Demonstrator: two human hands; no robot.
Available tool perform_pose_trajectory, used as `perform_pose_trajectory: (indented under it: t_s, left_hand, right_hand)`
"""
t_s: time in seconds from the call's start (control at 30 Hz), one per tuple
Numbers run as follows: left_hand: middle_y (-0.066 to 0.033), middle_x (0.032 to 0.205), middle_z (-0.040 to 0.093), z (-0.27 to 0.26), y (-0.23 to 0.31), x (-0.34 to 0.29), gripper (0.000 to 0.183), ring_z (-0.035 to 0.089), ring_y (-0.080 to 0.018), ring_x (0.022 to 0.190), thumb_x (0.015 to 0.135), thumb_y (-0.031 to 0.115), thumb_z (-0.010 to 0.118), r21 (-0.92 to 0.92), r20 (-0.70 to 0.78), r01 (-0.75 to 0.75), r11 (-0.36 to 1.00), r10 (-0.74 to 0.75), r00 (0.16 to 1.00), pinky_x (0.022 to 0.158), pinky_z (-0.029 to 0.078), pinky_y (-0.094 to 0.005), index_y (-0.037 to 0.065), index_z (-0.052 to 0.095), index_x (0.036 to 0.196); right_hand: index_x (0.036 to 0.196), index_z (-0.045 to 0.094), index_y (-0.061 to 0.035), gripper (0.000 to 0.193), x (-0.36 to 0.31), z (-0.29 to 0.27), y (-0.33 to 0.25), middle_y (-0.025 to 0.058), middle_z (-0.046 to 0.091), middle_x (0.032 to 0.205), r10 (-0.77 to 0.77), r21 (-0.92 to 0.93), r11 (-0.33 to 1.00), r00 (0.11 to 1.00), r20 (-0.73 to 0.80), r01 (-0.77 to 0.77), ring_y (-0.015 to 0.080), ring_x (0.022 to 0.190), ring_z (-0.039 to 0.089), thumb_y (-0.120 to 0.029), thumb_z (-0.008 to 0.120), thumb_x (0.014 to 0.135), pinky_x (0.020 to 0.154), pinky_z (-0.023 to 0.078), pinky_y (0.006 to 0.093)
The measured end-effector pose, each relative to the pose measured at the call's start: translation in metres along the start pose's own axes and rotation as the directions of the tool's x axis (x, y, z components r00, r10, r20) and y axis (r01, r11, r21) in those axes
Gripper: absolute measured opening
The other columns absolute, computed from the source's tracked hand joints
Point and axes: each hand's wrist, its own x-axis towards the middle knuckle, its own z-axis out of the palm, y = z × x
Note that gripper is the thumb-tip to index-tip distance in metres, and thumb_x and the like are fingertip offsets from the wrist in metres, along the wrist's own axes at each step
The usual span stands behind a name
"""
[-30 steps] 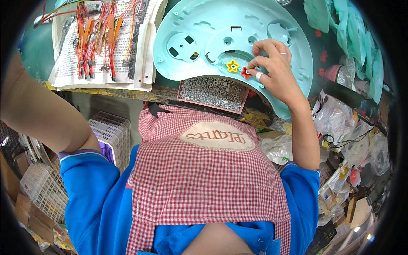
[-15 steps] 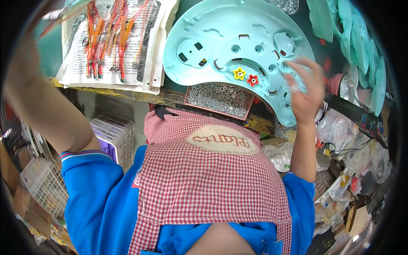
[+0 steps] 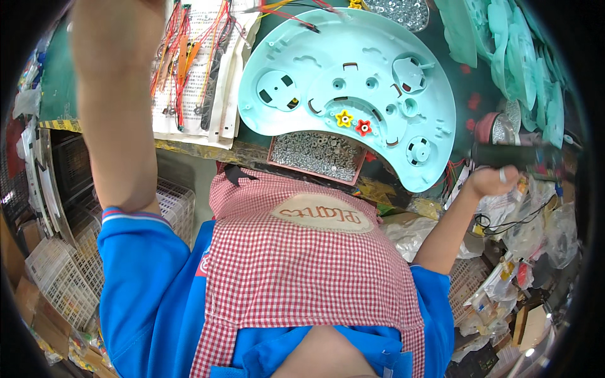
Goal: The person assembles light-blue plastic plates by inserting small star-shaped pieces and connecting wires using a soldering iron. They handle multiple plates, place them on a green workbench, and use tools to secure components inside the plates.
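A light-teal, crescent-shaped plastic shell lies on the bench, its hollow side up, with a yellow star-shaped piece and a red star-shaped piece near its inner curve. At the right, my right hand is closed against a dark, cylindrical electric screwdriver; the tool is blurred and the fingers are partly hidden. My left hand reaches past the top left edge, its fingers out of sight. Red and yellow wires with a black end lie across the shell's far rim.
Left of the shell, bundles of red wires rest on printed paper. A pink tray of small metal parts sits under the shell's near edge. More teal shells are stacked far right; a metal-filled container stands behind. Plastic bags crowd the right.
My right hand has left the shell and moved right to the dark screwdriver, which has swung toward level. My left arm has moved farther forward. Wires now lie over the shell's far rim.
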Motion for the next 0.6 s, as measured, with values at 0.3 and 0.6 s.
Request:
perform_pose_trajectory:
  t_s: [0.3, 0.6]
  left_hand:
    - [-0.0058, 0.084, 0.065, -0.007, -0.103, -0.11, 0.016, 0.06, -0.0112, 0.074, 0.093, 0.008, 0.058, 0.082, 0.271, 0.405, 0.911, -0.411, 0.87, 0.063, 0.047, -0.0242, 0.0, 0.057, 0.107]
    - [-0.0089, 0.075, 0.062, 0.024, -0.097, -0.135, 0.01, 0.057, -0.0153, 0.065, 0.093, 0.007, 0.058, 0.489, 0.47, -0.078, 0.869, -0.187, 0.863, 0.059, 0.044, -0.0273, 0.002, 0.062, 0.1]
  right_hand:
    - [0.151, 0.018, -0.0137, 0.105, -0.02, -0.024, -0.179, 0.0094, 0.056, 0.088, 0.035, 0.645, -0.064, 0.644, 0.764, -0.762, 0.0232, 0.082, 0.055, -0.065, 0.07, 0.076, 0.077, 0.049, 0.0422]
    - [0.144, 0.017, -0.0118, 0.088, -0.114, 0.033, -0.224, 0.0066, 0.056, 0.078, 0.164, 0.633, 0.377, 0.721, 0.673, -0.676, 0.0183, 0.069, 0.056, -0.043, 0.072, 0.082, 0.069, 0.048, 0.0379]
